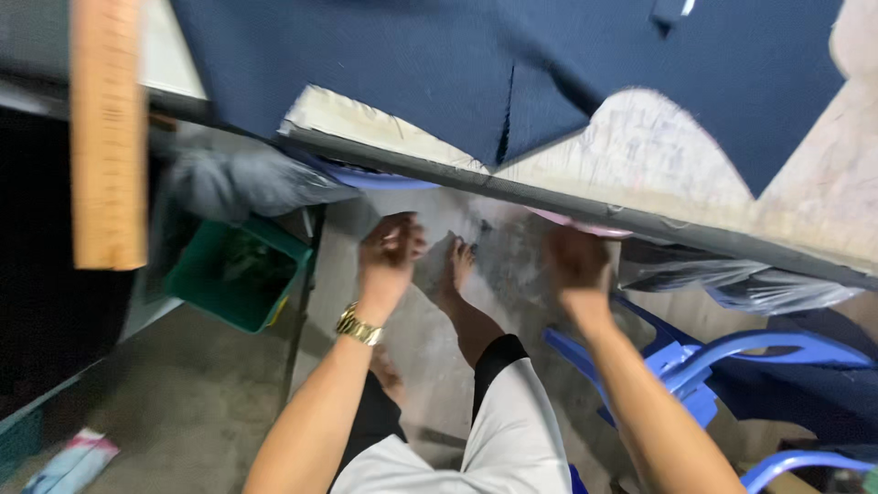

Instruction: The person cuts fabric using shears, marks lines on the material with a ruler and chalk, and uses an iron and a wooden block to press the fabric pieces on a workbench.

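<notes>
Navy cloth [512, 64] lies on the bench [640, 160], above both hands. Left hand [389, 252] fingers half curled, empty; right hand [578, 265] blurred, cannot tell. Green bin [233, 274] left, blue chair [713, 361] right.

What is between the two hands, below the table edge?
In the head view, between the left hand and right hand shows a bare foot on the grey floor.

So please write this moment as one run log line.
left hand: open, below table edge | right hand: blurred, near edge | navy fabric: on table
</notes>
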